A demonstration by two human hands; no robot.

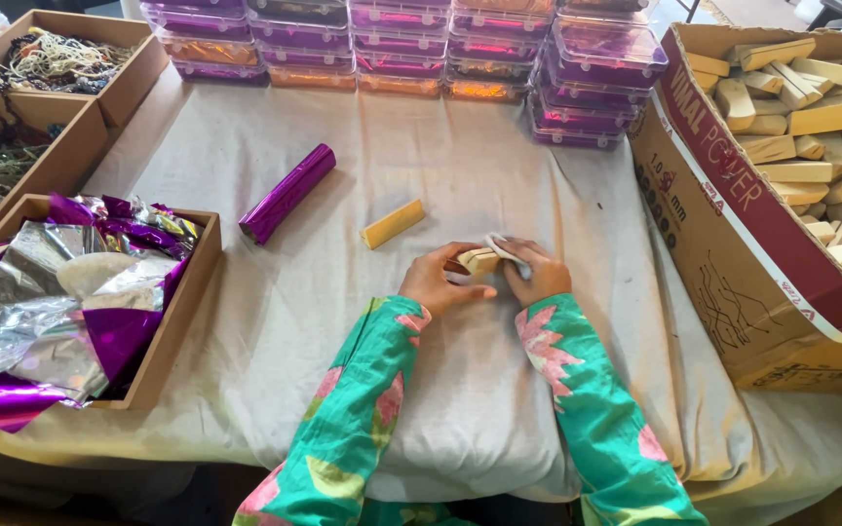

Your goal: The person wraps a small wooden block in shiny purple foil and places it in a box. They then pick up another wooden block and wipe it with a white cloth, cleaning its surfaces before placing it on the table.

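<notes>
Holding one small wooden block (478,260) between both hands at mid-tabletop (440,156).
Left hand (438,281) grip pinches block's near end; right hand (534,272) grip presses a white cloth (505,245) on it. Yellow bar (392,224) and purple foil roll (287,192) lie apart; block-filled carton (733,224) at right.

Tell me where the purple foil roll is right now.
In the head view, the purple foil roll lies on the grey cloth, left of centre, between the box of foil sheets and the loose yellow bar.
</notes>
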